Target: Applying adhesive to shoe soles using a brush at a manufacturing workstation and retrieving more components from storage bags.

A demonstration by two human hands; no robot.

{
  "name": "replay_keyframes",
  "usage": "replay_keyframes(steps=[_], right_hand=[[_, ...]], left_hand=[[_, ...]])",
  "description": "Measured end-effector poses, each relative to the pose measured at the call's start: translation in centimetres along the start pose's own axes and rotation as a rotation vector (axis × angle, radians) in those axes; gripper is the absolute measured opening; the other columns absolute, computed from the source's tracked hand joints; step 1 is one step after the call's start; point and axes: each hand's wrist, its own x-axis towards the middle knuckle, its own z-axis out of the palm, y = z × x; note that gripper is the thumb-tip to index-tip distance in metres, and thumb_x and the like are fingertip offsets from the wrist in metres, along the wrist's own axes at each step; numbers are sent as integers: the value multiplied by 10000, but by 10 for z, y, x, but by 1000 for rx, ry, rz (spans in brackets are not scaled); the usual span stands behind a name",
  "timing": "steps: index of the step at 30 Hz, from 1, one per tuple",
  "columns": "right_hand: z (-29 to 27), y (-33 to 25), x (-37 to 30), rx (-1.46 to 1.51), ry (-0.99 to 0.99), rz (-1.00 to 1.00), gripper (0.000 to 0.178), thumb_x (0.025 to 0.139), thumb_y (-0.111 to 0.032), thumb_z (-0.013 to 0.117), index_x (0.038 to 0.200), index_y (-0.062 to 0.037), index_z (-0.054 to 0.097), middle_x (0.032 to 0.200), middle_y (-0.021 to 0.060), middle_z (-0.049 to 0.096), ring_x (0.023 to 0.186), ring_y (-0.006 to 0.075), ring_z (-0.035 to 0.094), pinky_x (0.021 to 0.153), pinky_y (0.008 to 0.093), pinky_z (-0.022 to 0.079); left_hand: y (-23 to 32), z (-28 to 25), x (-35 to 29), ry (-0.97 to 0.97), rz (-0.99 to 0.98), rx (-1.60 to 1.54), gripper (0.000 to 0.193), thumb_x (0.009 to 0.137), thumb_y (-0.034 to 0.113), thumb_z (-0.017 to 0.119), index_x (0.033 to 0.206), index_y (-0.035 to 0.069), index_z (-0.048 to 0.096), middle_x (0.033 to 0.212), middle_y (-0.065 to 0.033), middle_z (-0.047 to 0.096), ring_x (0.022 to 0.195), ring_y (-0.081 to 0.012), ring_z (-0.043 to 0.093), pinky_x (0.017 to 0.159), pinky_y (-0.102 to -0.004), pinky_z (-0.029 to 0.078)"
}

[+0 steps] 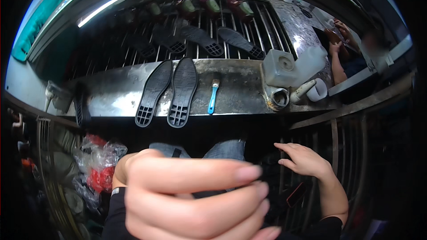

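My left hand (191, 195) is raised large and close in the lower middle. Its fingers are curled and pressed together, nothing shows at the fingertips, and its palm is hidden. My right hand (304, 160) hovers at the lower right, below the bench edge, fingers apart and empty. In front of me two black shoe soles, a left one (155, 86) and a right one (184, 86), lie side by side on the metal ledge (240, 73), their heel ends jutting past its near edge. To their right lies a brush (214, 96) with a blue handle, bristles pointing away.
Behind the ledge, a rack of bars (262, 26) carries more soles (240, 42) and dark red shoes (238, 8). A translucent jug (279, 68), small jar (280, 97) and white cup (317, 90) stand right. Bagged red material (100, 164) is lower left; a person's hands (336, 44) work far right.
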Motion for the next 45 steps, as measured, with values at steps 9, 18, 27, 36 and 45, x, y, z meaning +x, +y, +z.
replay_keyframes(steps=[9, 18, 27, 36, 45], right_hand=[[-5, -10, 0, 62, -38, 53, 626, 1020, -295, 725, 1560, -38, 539, 1369, 240, 693, 1273, 413, 656, 1118, 479, 520], [6, 10, -1, -16, 23, 0, 602, 1052, -314, 695, 1570, -60, 525, 1325, 234, 702, 1288, 428, 648, 1111, 509, 521], [8, 16, 0, 27, 20, 7, 600, 1072, -357, 677, 1571, -60, 528, 1312, 212, 703, 1276, 402, 662, 1106, 505, 531], [9, 15, -4, 13, -9, -2, 619, 1094, -391, 635, 1604, -73, 484, 1339, 206, 679, 1286, 393, 653, 1126, 503, 517], [7, 14, -2, 9, -25, 0, 617, 1099, -396, 621, 1603, -67, 485, 1347, 217, 675, 1302, 398, 645, 1138, 507, 511]], left_hand=[[-56, -4, -87, -251, -523, 34, 319, 805, -32, 701, 1090, 54, 817, 897, -45, 740, 760, -232, 709, 656, -358, 579], [-116, -26, -378, 55, -1465, 405, 236, 1046, 147, 562, 1087, 6, 747, 1056, -95, 744, 988, -215, 687, 939, -333, 515], [-122, -24, -399, 84, -1595, 167, 237, 1118, 134, 559, 1163, 5, 752, 937, 17, 675, 802, -52, 519, 738, -229, 416], [-121, -24, -409, 66, -1596, 184, 223, 1116, 107, 562, 1190, 39, 761, 808, 91, 546, 672, -3, 380, 602, -217, 285], [-123, -23, -412, 115, -1617, 140, 234, 1129, 116, 558, 1215, 48, 764, 757, 108, 508, 624, 12, 358, 563, -217, 256]])
